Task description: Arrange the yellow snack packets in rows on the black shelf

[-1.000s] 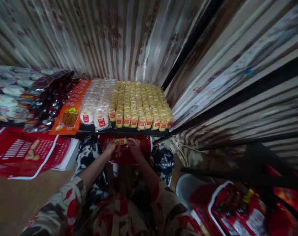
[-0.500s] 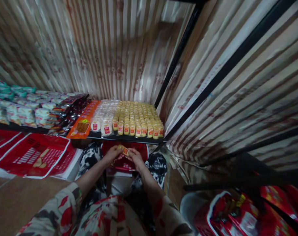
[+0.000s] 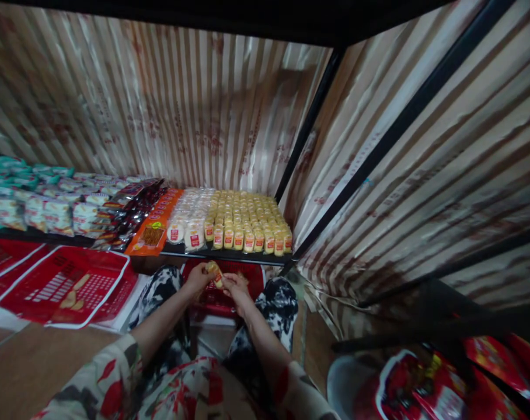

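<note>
A small yellow wrapped snack cake (image 3: 215, 274) with a red and white label is held between both hands, tilted, above a red bag (image 3: 253, 275) between my knees. My left hand (image 3: 198, 278) pinches its upper left end. At its lower right end the fingers of my right hand (image 3: 236, 288) are closed on it. Just beyond the hands, rows of matching yellow snack cakes (image 3: 247, 220) stand on a black shelf (image 3: 230, 255). White round wrapped cakes (image 3: 194, 233) stand left of those rows.
An orange snack packet (image 3: 150, 232), dark packets (image 3: 133, 210) and white-and-green packets (image 3: 59, 213) line the shelf leftward. Red printed bags (image 3: 68, 286) lie at the left. A black post (image 3: 311, 122) rises at the shelf's right end. Red packages (image 3: 440, 385) sit at lower right.
The snack cake has turned to a steeper tilt, its right end now lower. My right hand has moved slightly down and left. The whole view has shifted, showing more of the shelf above.
</note>
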The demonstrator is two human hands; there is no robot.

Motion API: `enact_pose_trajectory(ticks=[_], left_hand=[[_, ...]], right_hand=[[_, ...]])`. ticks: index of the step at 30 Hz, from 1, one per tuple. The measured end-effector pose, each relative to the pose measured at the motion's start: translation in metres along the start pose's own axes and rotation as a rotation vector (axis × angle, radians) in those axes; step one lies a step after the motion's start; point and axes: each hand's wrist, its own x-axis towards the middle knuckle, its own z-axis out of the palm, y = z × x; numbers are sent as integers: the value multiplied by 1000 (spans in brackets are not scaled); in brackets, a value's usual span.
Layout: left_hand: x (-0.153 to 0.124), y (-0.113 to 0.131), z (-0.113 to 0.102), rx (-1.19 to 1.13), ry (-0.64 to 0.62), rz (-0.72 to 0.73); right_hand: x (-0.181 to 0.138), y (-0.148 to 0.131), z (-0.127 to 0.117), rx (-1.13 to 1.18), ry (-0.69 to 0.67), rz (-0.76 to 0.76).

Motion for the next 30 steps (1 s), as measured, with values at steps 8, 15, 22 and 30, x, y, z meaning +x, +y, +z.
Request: enact_pose_trajectory(ticks=[8, 15, 22, 30], left_hand=[[43, 28, -33, 293, 94, 159], [80, 70, -43, 717, 119, 294], [103, 76, -27, 817, 25, 317], [104, 61, -15, 861, 225, 405]], right_hand=[[30, -14, 30, -89, 26, -130], [56, -28, 43, -153, -40, -198], [71, -21, 40, -189, -37, -223], [83, -18, 36, -202, -23, -242]])
